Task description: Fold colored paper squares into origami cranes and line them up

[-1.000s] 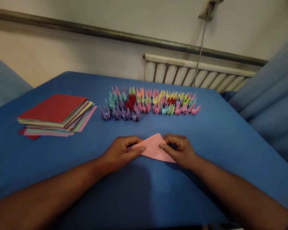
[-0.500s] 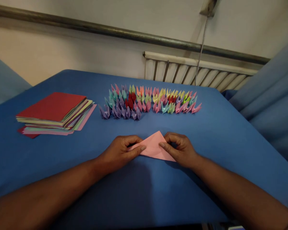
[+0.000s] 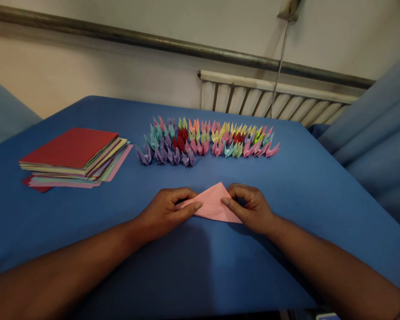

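A pink sheet of origami paper [image 3: 213, 202], folded into a triangle with its point away from me, is held between both hands just above the table. My left hand [image 3: 170, 206] pinches its left corner, thumb on top and fingers behind. On the right slope, my right hand [image 3: 250, 206] grips the paper with the thumb in front and curled fingers behind. The fingertips behind the paper are hidden. Beyond the hands stand rows of small folded paper cranes [image 3: 188, 156] in purple, pink, red, yellow, green and blue.
To the left lies a stack of coloured paper sheets [image 3: 70, 149], red on top, edges uneven. A blue cloth covers the table [image 3: 126, 275]. Behind it are a radiator [image 3: 240, 95], a pipe [image 3: 173, 49] and a hanging cord [image 3: 280, 66]. Blue curtains [image 3: 383, 133] hang at the right.
Both hands keep their hold on the pink paper with almost no movement. The view has shifted very slightly.
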Demonstrator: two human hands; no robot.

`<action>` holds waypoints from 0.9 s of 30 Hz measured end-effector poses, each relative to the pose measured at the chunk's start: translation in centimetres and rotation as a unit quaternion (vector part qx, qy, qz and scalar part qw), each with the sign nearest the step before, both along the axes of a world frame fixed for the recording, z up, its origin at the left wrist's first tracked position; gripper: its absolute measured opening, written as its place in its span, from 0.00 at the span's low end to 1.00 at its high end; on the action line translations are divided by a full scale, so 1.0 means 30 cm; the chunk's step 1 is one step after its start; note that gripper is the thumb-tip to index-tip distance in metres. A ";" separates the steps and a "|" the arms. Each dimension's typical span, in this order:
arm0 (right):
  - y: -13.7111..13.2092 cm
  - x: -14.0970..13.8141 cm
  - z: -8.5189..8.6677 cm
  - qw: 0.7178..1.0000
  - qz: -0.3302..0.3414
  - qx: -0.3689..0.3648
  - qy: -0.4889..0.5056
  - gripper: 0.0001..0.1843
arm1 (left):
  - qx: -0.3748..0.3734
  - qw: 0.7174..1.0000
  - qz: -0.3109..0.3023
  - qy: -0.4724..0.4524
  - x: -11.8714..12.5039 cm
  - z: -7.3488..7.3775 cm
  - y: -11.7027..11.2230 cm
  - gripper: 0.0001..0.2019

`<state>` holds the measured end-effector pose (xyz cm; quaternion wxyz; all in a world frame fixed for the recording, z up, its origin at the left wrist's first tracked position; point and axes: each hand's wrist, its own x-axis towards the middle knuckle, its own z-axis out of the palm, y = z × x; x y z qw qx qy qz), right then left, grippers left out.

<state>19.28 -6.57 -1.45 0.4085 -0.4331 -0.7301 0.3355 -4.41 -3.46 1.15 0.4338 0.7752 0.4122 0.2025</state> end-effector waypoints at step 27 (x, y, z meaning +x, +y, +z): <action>-0.007 -0.054 -0.001 0.930 0.015 0.128 -0.345 0.19 | 0.177 0.952 0.022 0.249 0.026 -0.030 0.054 0.14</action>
